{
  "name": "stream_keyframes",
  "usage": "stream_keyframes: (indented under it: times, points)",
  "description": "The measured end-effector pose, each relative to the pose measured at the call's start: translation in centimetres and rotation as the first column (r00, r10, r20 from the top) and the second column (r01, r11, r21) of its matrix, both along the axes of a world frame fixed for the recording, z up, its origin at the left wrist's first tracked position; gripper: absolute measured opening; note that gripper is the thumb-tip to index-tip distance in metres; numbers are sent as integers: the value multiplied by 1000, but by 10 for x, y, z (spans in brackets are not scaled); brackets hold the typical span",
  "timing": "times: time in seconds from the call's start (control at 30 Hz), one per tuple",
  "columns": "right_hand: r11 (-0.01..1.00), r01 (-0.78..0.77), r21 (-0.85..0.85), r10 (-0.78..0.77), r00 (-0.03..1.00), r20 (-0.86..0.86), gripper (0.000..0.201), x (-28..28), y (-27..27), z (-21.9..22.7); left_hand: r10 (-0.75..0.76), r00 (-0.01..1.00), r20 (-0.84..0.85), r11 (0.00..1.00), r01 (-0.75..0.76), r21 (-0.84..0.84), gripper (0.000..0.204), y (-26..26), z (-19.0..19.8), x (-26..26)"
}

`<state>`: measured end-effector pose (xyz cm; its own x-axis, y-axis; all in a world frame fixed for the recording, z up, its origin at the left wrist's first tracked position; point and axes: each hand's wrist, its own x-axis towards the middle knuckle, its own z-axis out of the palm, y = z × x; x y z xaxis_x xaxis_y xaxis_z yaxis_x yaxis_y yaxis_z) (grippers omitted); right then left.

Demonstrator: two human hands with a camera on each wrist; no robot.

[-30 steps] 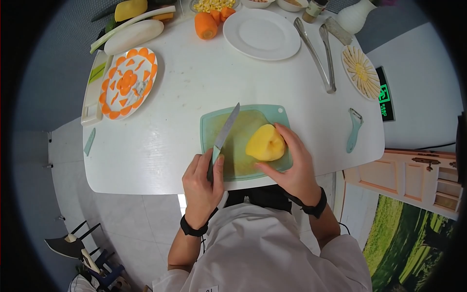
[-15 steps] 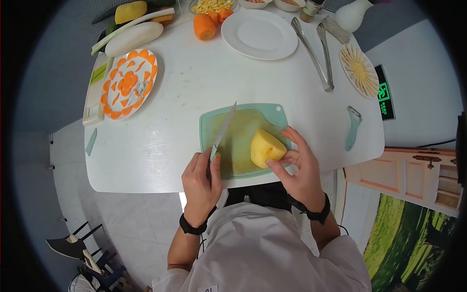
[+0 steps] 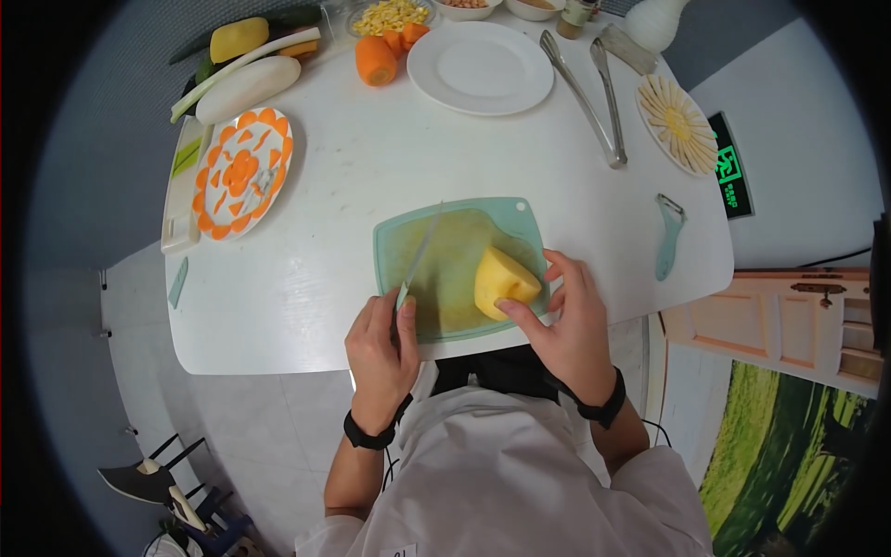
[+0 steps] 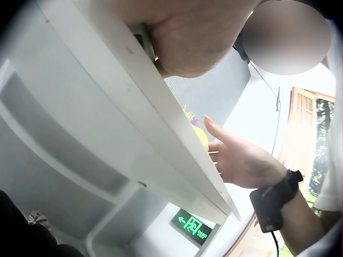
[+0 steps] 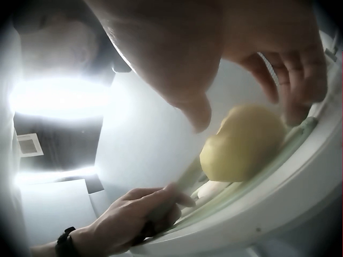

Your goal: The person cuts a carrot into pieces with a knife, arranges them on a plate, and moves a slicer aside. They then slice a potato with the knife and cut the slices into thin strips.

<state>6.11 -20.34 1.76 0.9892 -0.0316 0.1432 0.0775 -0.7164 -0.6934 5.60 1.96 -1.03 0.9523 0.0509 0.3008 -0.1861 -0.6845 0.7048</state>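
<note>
A peeled potato [image 3: 504, 280] with flat cut sides sits on the right part of a green cutting board [image 3: 394, 243]. My right hand [image 3: 574, 311] is beside it with thumb and fingers spread; the thumb tip overlaps the potato's near edge in the head view. The right wrist view shows that thumb [image 5: 197, 115] apart from the potato. In my left hand [image 3: 382, 339] I grip a knife [image 3: 423, 247] by its pale green handle, the blade pointing away over the board's left side. The left wrist view mostly shows the table's edge.
A white plate [image 3: 480, 70] and metal tongs [image 3: 594, 102] lie beyond the board. On the right are a peeler [image 3: 666, 243] and a plate of pale strips [image 3: 650, 139]; on the left, a plate of carrot pieces [image 3: 278, 148]. Carrots [image 3: 376, 61] and other vegetables stand at the back.
The potato has been turned on the board. My right hand has eased from around the potato to its right side, fingers spread. The left hand still holds the knife, its blade now more edge-on.
</note>
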Motion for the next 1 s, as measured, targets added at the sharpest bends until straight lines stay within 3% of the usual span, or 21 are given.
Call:
stream_keyframes:
  times: [0.17,0.27,0.67,0.77,0.87,1.0]
  points:
    - [976,34,-213,-65,988,-138,76,10,14,9,2,1000,5,1000,-2,2,16,0,-1,0]
    - [980,21,-200,-16,1000,26,77,16,21,7,5,1000,3,1000,-5,-1,16,0,0,0]
    - [972,-192,136,168,971,168,72,15,31,-5,9,1000,-25,1000,-10,-28,16,1,0,-1]
    - [963,-224,149,193,961,200,67,15,29,-9,5,1000,-16,1000,-5,-19,16,2,-1,-1]
    - [982,-185,28,169,941,292,65,13,25,-16,3,1000,-11,1000,-3,-12,17,2,-1,-1]
    - [995,-101,-10,99,945,312,64,10,24,-23,-4,1000,12,1000,4,-7,17,2,-3,-1]
